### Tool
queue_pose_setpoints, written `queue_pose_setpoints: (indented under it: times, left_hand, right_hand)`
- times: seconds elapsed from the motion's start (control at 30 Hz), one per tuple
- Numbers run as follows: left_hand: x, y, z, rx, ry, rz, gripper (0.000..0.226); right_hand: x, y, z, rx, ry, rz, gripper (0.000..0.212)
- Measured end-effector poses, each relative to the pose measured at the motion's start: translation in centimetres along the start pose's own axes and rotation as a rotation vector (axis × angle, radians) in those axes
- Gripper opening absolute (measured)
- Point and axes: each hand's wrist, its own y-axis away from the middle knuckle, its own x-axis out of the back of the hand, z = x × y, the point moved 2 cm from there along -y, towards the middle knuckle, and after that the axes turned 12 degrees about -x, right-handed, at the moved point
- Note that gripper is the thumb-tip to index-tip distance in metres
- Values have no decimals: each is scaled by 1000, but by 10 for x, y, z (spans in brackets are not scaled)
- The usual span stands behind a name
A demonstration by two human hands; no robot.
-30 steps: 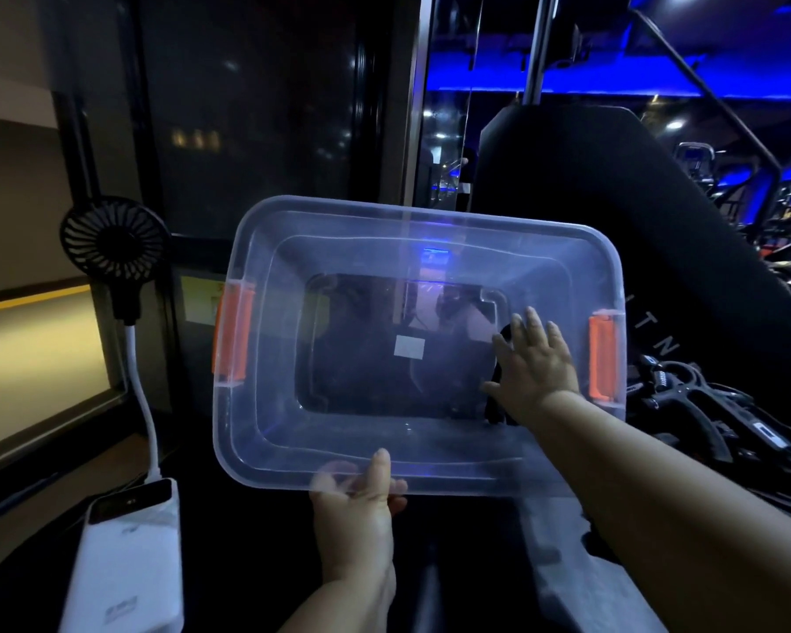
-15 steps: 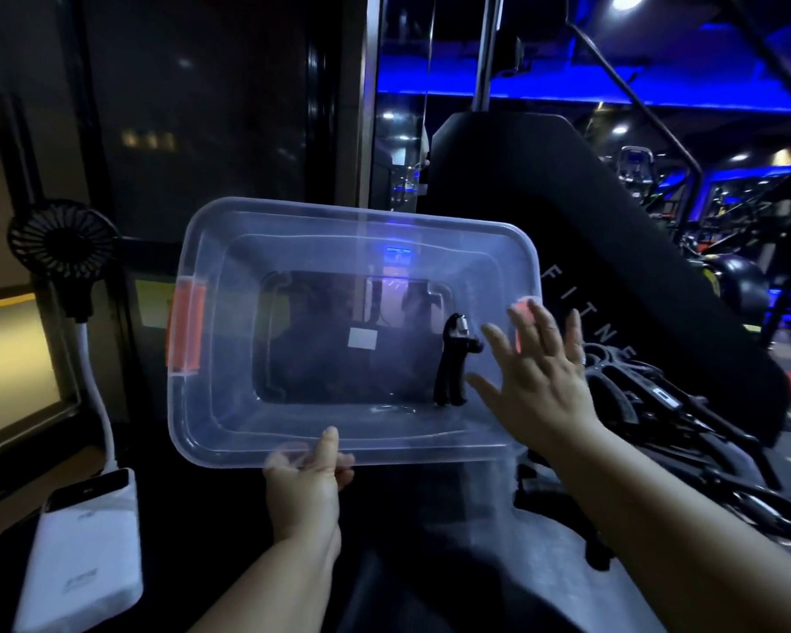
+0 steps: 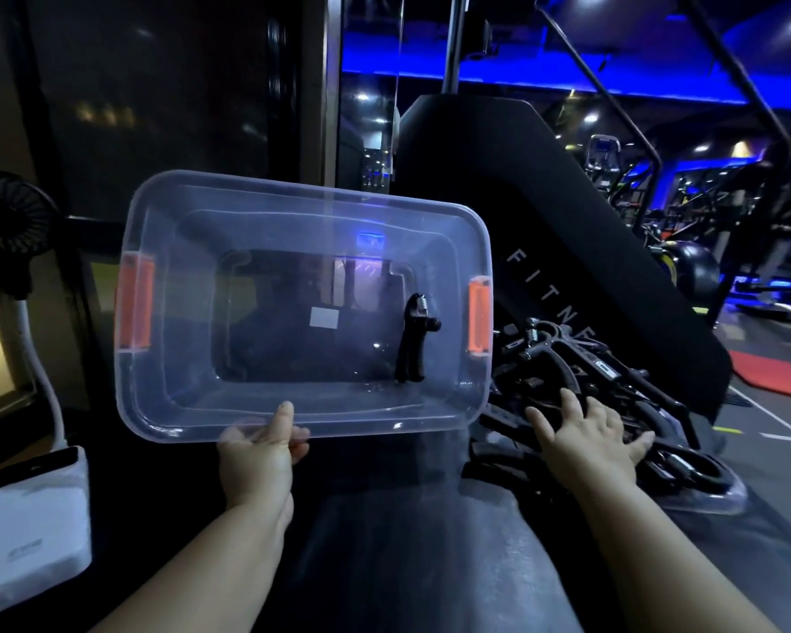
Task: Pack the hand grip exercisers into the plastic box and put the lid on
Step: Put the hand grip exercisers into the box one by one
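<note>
Left hand [image 3: 256, 454] grips the near rim of the plastic box [image 3: 293, 207], thumb inside and fingers blurred behind the clear wall. The box is tipped up above that hand, its opening facing the camera. One black hand grip exerciser [image 3: 414, 340] stands inside, toward the end nearer the right hand [image 3: 585, 443]. Orange latches [image 3: 133, 308] sit at both ends. The right hand is spread wide, fingers straight, over the pile of exercisers [image 3: 567, 349] just beyond the box. The pile is dark and tangled, so I cannot count it. A clear plastic edge [image 3: 713, 498] shows under the pile, possibly the lid. Far beyond the left hand, a white power bank [image 3: 28, 532] is cut off by the frame.
</note>
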Motion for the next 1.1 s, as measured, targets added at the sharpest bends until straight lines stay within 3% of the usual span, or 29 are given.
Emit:
queue_pose_setpoints:
  times: [0.4,0.6,0.8,1.1]
  left_hand:
    - [-2,-2,-3,-8,-22,-2,24]
    - [-1,-2,-2,2,-31,3,28]
    - [-1,0,-2,10,-54,0,29]
    - [0,-3,-5,3,-48,4,24]
  right_hand:
    - [5,10,2,180,72,37,75]
    - [8,18,1,365,195,-51,99]
    - [12,21,1,355,189,-42,81]
    - [20,18,3,412,97,99,69]
